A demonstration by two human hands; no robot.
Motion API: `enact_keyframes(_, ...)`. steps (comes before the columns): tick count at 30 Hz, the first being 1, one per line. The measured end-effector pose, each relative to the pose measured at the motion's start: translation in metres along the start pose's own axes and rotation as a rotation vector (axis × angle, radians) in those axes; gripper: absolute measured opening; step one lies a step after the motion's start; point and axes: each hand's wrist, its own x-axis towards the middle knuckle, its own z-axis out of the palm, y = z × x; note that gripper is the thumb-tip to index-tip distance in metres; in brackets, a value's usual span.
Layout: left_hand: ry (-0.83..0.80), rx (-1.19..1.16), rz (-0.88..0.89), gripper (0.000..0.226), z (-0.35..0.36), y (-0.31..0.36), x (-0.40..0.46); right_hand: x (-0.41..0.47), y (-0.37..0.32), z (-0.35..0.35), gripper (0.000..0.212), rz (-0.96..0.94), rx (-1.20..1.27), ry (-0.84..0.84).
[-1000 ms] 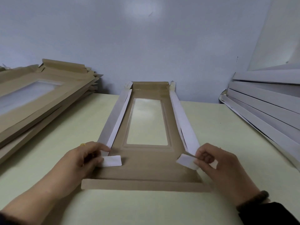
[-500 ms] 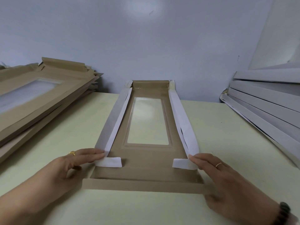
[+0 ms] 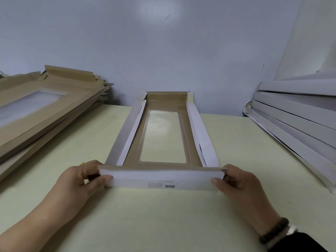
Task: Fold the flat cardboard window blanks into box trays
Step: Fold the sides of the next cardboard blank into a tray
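A long cardboard window blank [image 3: 164, 163] lies lengthwise on the pale table, brown inside, with a clear window [image 3: 163, 137] in its floor. Its two long side walls and far end wall stand up, white on the outside. The near end flap [image 3: 161, 180] is raised, showing its white face with a printed "SGS" mark. My left hand [image 3: 81, 180] pinches the flap's left corner, thumb on the white face. My right hand [image 3: 238, 182] pinches the right corner the same way.
A stack of flat brown window blanks [image 3: 41, 110] lies at the left, leaning up from the table [image 3: 163, 215]. A stack of white folded trays [image 3: 298, 124] leans against the right wall. A grey wall closes the far edge.
The near end flap lay flat with my fingers pressing the small white corner tabs inward. Now both hands have lifted that flap upright over the tabs and grip its two corners.
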Motion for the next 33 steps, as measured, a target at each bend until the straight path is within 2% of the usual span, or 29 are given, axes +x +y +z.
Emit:
enact_keyframes(4, 0.072, -0.157, -0.083, 0.027, 0.006, 0.005, 0.003, 0.003, -0.001, 0.006, 0.033, 0.056, 0.176, 0.087)
enact_keyframes(6, 0.123, -0.192, -0.122, 0.039, 0.01, 0.008, 0.003, 0.002, -0.001, 0.007, 0.036, 0.03, 0.147, 0.118)
enact_keyframes(8, 0.152, -0.123, -0.115, 0.045, 0.011, 0.009, 0.001, 0.001, -0.003, 0.007, 0.036, -0.022, 0.06, 0.107)
enact_keyframes(12, 0.058, -0.016, -0.039, 0.037, 0.007, 0.018, -0.004, -0.001, -0.003, 0.004, 0.038, -0.139, -0.111, 0.028)
enact_keyframes(17, -0.05, 0.15, 0.006, 0.031, 0.007, 0.024, -0.005, -0.002, -0.005, 0.002, 0.016, -0.194, -0.211, -0.027)
enact_keyframes(22, -0.063, 0.236, 0.06, 0.014, 0.008, 0.022, -0.005, -0.002, -0.003, 0.003, 0.012, -0.184, -0.29, -0.075)
enact_keyframes(26, -0.117, 0.228, 0.064, 0.002, 0.007, 0.025, -0.003, 0.001, -0.007, 0.002, 0.021, -0.289, -0.581, -0.035)
enact_keyframes(29, -0.165, 0.271, 0.054, 0.015, 0.005, 0.027, -0.001, 0.004, -0.015, 0.003, 0.026, -0.369, -0.717, -0.028)
enact_keyframes(33, -0.109, 0.577, 0.204, 0.054, 0.009, 0.043, 0.004, 0.007, -0.015, 0.011, 0.027, -0.443, -0.665, -0.201)
